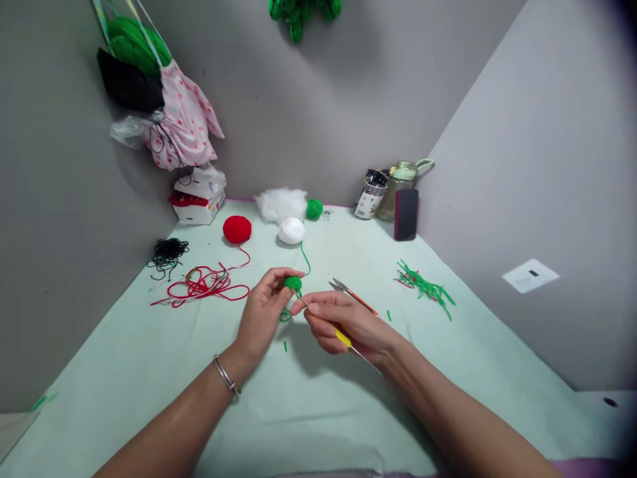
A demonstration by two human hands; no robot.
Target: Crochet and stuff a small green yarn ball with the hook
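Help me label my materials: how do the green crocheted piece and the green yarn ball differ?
The green crocheted piece is held in the left hand; the green yarn ball rests unheld on the table. The piece has the yellow-handled crochet hook close by; the ball sits beside white stuffing. Both are green and roundish.

Left hand (265, 302) pinches small green yarn piece (293, 283) over pale table (318, 411). Right hand (348, 320) grips yellow-handled hook (342, 338), tip at the piece. Snips (355, 297) just beyond right hand. Far side: red ball (237, 229) left, white ball (291, 231) centre. Cut green strands (426, 287) right.
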